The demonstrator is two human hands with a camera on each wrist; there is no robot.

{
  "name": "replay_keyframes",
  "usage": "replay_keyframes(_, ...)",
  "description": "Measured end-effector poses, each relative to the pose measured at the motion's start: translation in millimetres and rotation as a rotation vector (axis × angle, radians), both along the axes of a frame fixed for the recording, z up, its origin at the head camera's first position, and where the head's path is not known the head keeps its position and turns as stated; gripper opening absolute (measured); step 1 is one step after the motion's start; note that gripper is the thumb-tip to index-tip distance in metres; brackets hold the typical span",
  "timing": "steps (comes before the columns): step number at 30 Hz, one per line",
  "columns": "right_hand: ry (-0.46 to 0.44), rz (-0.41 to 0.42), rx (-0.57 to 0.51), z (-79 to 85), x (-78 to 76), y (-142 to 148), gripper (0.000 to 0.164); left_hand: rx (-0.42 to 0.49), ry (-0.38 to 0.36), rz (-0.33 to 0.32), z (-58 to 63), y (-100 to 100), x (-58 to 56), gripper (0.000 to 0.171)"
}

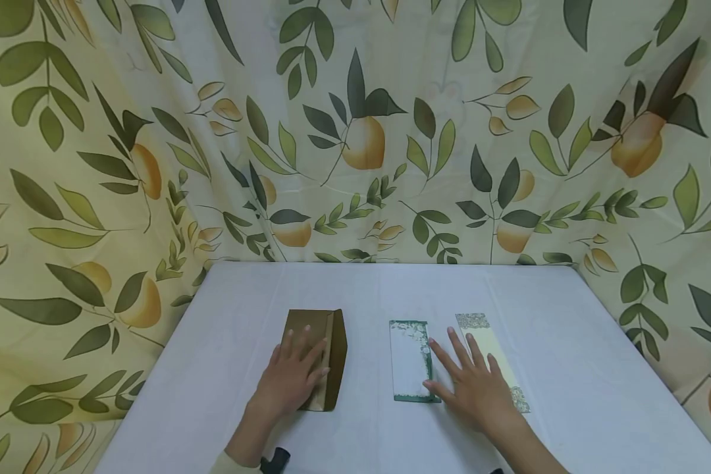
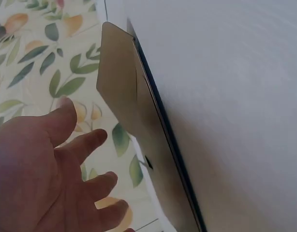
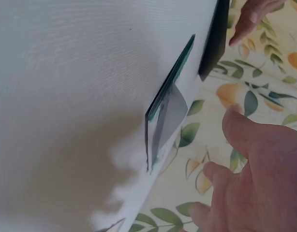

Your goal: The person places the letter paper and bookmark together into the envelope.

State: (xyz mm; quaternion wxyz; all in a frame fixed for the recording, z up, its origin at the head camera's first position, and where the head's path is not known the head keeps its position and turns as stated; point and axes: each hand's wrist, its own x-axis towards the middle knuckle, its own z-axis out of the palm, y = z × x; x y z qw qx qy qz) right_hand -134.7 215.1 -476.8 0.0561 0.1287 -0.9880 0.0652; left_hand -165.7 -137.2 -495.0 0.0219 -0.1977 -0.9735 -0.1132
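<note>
A brown paper envelope with its flap raised on the right side lies left of the table's middle. My left hand is over it, fingers spread; in the left wrist view that hand appears apart from the envelope. Toward the right lies a white notepad with a green leafy border, its top sheet bulging up in the right wrist view. My right hand hovers with fingers spread between the notepad and a pale yellow paper strip with patterned ends, covering part of the strip.
A white cloth covers the table. Behind and beside it hangs a curtain printed with leaves and orange fruit. The table's back edge runs just below the curtain.
</note>
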Motion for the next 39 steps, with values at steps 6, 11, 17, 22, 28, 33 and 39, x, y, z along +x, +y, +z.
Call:
replay_keyframes(6, -0.053, 0.0, -0.011, 3.9, -2.5, -8.5, 0.071, 0.022, -0.045, 0.009, -2.8, 4.8, -4.3, 0.054)
replay_keyframes(11, -0.085, 0.001, -0.024, 6.3, -5.5, -13.6, 0.072, 0.051, -0.07, 0.025, -2.8, 8.3, -5.5, 0.053)
replay_keyframes(17, -0.095, 0.027, -0.061, 5.8, -9.2, -20.2, 0.071, 0.082, -0.123, 0.066, -6.1, 10.6, -9.1, 0.054)
replay_keyframes(22, -0.192, 0.012, -0.064, 11.2, -11.2, -27.4, 0.074, 0.125, -0.176, 0.078, -10.1, 13.3, -12.6, 0.054)
replay_keyframes(28, -0.258, -0.004, -0.048, 10.6, -16.4, -31.8, 0.074, 0.148, -0.198, 0.099, -11.3, 17.2, -13.7, 0.055)
replay_keyframes(33, -0.305, -0.045, -0.06, 11.4, -20.5, -33.6, 0.071, 0.158, -0.197, 0.117, -13.4, 17.9, -14.7, 0.066)
replay_keyframes(39, -0.329, -0.051, -0.044, 13.2, -23.6, -37.5, 0.071, 0.174, -0.182, 0.137, -18.6, 17.1, -16.5, 0.073)
